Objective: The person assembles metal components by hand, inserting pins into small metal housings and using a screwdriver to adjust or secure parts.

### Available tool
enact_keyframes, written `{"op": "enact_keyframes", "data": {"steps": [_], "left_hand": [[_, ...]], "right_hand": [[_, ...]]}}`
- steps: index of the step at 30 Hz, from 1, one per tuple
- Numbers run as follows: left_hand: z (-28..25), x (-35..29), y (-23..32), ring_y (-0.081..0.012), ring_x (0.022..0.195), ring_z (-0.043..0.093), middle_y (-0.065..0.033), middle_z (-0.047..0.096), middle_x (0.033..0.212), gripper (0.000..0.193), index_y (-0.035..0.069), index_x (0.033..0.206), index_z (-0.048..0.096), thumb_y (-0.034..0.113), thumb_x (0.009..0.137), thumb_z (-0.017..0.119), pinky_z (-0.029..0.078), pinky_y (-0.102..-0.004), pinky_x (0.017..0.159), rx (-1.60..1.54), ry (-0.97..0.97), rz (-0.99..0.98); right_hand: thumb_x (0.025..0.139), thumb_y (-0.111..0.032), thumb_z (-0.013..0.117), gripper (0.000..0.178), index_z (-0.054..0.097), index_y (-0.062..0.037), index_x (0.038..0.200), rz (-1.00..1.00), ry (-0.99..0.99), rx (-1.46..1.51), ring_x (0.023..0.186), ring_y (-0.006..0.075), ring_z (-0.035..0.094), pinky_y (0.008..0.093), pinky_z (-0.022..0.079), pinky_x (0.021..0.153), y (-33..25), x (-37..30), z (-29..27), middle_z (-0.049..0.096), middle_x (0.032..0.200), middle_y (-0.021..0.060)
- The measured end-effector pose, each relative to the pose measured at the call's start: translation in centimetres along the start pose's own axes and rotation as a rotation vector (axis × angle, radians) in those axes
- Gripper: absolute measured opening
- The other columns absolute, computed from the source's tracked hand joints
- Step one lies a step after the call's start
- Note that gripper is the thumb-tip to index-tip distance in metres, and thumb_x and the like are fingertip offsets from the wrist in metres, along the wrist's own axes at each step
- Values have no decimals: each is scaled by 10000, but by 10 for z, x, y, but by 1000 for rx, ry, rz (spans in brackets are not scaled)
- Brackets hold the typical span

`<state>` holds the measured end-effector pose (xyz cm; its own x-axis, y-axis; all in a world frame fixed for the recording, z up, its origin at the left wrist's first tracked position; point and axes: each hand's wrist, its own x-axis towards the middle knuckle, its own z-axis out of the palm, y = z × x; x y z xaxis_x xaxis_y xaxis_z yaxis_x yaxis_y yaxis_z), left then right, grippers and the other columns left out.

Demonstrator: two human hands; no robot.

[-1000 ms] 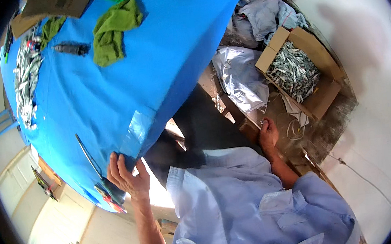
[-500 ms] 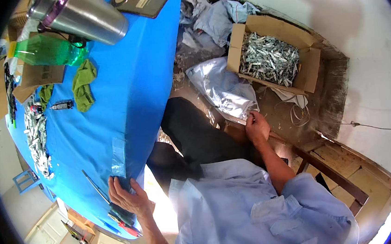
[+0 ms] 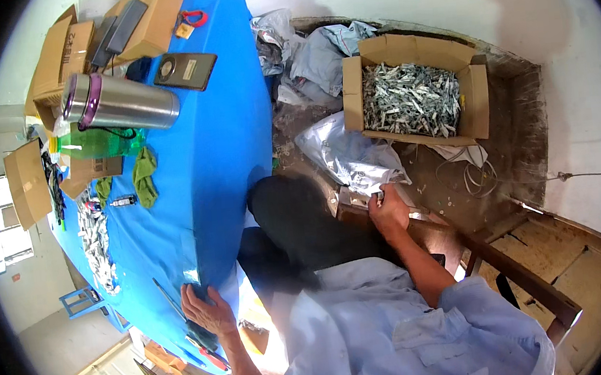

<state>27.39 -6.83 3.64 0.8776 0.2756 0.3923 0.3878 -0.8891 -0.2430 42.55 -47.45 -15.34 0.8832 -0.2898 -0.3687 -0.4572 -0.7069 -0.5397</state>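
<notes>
My left hand rests at the near edge of the blue-covered table, palm down with its fingers apart. Beside it lie a long, thin-shafted screwdriver and a red-handled tool. Over by the chair's wooden frame, my right hand is closed, thumb and fingers pinched together. A small dark or metallic bit shows at its fingertips, too small to name. Just beyond that hand a silvery plastic bag lies crumpled. Farther off stands an open cardboard box holding many small metallic pieces.
On the table are a steel tumbler, a green bottle, a green cloth, a dark phone-like device and a row of small silvery pieces. A wooden chair rail stands at my right; a cord runs along the wall.
The view has shifted, bringing more of the table's far end and a window into sight. My left hand stays at the table edge; my right hand remains pinched near the silvery bag.
</notes>
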Motion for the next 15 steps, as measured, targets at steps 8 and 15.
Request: {"op": "enact_keyframes", "data": {"steps": [8,15], "left_hand": [[-9,2,8,-426,1229,532,-222,557,1367,463,-3,1344,512,350,1047,549,411,-543,1051,-27,-20,-5],[-10,3,8,-438,1236,521,-226,554,1370,485,-20,1347,504,329,1020,578,400,-554,1051,-71,-7,1]], "right_hand": [[893,-287,676,309,640,-72,1112,-32,-33,40,979,377,676,491,531,867,-2,-2,-10,693,1047,175],[899,-277,673,287,649,-74,1099,-128,29,52,965,379,671,500,537,826,12,3,1,676,1031,168]]}}
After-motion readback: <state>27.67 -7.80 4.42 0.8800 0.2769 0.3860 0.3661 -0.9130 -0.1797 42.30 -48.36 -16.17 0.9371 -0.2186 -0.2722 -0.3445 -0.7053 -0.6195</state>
